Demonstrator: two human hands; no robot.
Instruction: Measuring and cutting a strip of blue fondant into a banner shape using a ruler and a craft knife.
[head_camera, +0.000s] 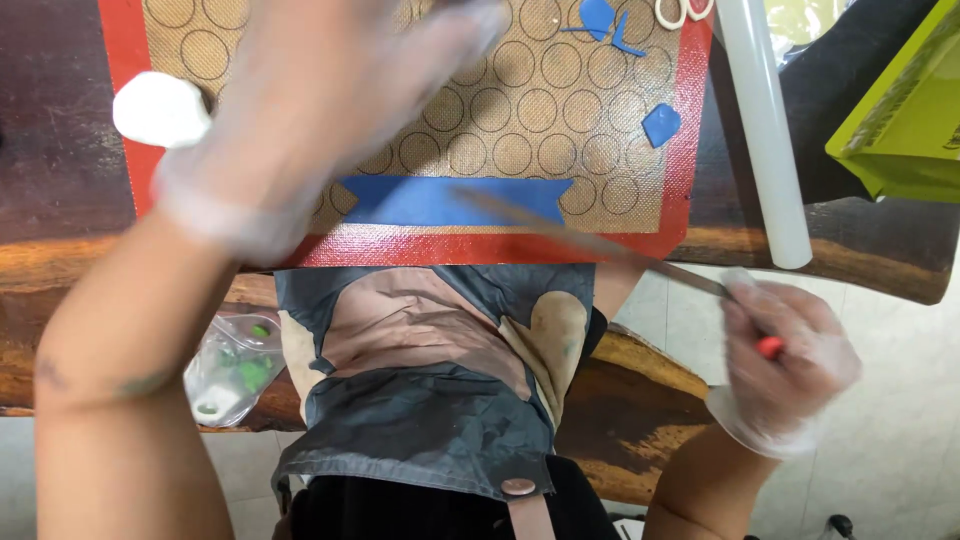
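Right hand (790, 365), fingers clamped on a red-handled knife (600, 243) reaching toward 10 o'clock over a blue fondant strip (440, 200); left hand (320, 100) blurred, fingers apart, above the baking mat (480, 247).

A single view from a camera worn on the person's head looks steeply down over their apron (420, 400) and the near edge of a wooden table (60, 150). It sits close: a baking mat (690, 150) fills the top, cut off by the frame, and tiled floor shows below right.
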